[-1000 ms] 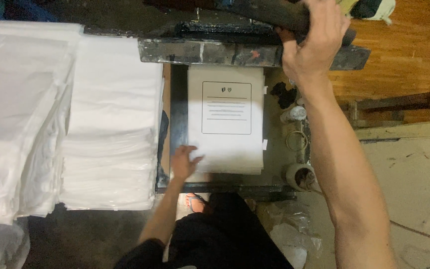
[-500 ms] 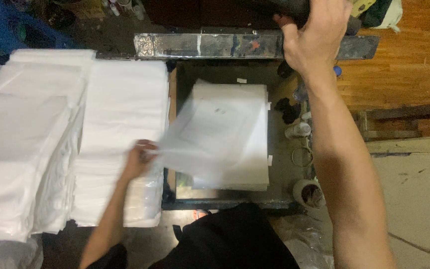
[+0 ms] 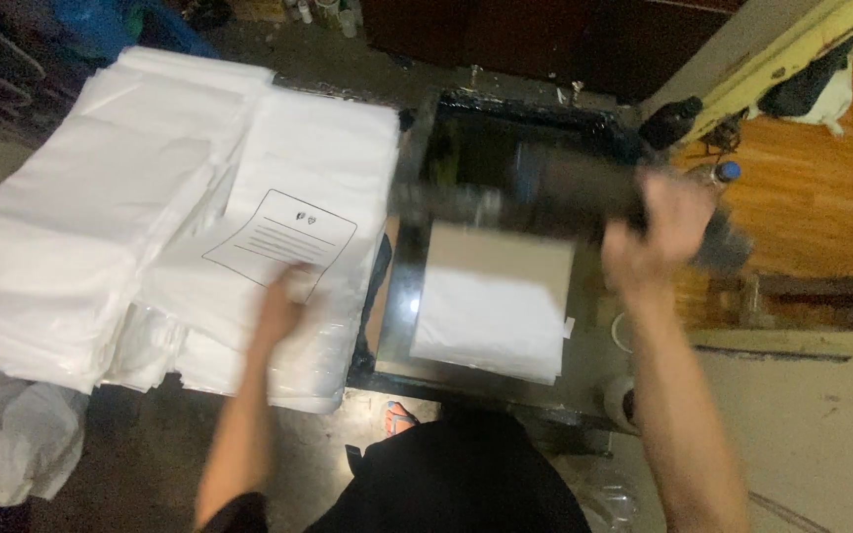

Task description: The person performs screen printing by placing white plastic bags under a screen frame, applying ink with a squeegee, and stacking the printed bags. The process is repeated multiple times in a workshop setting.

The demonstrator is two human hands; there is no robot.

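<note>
Under left fingers: printed sheet (image 3: 283, 237) atop white stack (image 3: 278, 326)
Left hand (image 3: 283, 296): fingers flat, pressing sheet
Right hand (image 3: 659, 232): fingers closed round screen frame (image 3: 525, 197)
Sheet: thin, light, floppy, slippery; take by edge

A wooden floor (image 3: 821, 212) and crumpled white plastic (image 3: 12, 444) flank the workspace.

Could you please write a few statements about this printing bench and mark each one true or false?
1. The left hand rests on a printed sheet lying on the white stack. True.
2. The right hand grips the dark frame over the bench. True.
3. The sheet under the frame shows a printed box. False: its visible part is blank white.
4. The printed sheet lies to the right of the frame. False: it lies to the left.
5. A wooden floor shows at right. True.
</note>
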